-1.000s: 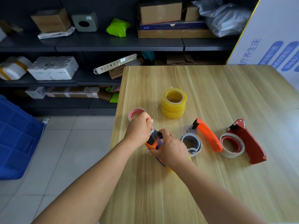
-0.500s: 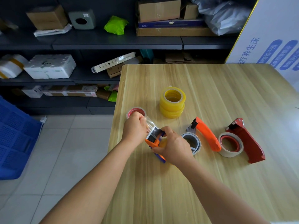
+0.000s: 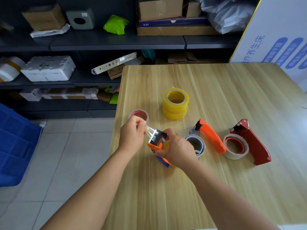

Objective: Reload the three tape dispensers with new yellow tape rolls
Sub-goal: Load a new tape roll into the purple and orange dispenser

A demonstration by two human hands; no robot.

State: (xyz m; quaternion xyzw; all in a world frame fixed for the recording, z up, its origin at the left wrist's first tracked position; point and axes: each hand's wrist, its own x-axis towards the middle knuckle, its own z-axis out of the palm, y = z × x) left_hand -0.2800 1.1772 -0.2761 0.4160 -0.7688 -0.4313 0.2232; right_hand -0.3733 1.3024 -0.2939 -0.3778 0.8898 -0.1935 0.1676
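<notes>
My right hand grips an orange and purple tape dispenser that carries a yellow roll, tilted just above the wooden table. My left hand pinches the clear tape end and holds it stretched out from the dispenser's toothed blade. Two yellow tape rolls stand stacked behind the hands. An orange dispenser with a grey, nearly used-up roll lies to the right. Further right lies a red dispenser with a white, red-cored roll.
A loose red-cored tape core lies near the table's left edge, partly behind my left hand. Dark shelves with boxes and parcels stand behind the table. A blue crate sits on the tiled floor at left, a white printed board at right.
My left hand has drawn the tape end away from the blade, up and to the left, so a short clear strip now shows. The right hand has tilted the dispenser slightly.
</notes>
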